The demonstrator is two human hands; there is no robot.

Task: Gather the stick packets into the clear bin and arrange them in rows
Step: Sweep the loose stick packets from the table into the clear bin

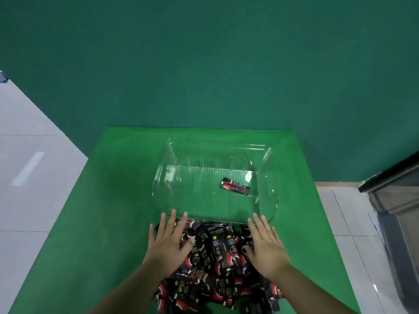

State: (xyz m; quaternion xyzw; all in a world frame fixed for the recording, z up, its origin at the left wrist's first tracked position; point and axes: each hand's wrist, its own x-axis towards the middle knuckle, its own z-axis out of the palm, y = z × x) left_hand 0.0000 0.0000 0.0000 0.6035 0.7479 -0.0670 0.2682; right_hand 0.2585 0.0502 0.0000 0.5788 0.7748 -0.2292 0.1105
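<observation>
Head view: clear bin [271, 177], stick packets, two hands on a green table [108, 189].

Left hand [167, 242] and right hand [265, 245], fingers straight and spread, press flat on either side of the heap of stick packets [217, 257], just before the bin's near wall. One packet [234, 186] lies alone inside the bin, right of centre, slightly askew.

Nothing here can be read for certain. The stick packets [217, 264] heaped at the lower middle of the frame carry white lettering along their black and red wrappers, with small yellow marks, but the print is too small and blurred to make out. The single packet [234, 186] lying in the clear bin [269, 177] shows the same unreadable print.
</observation>
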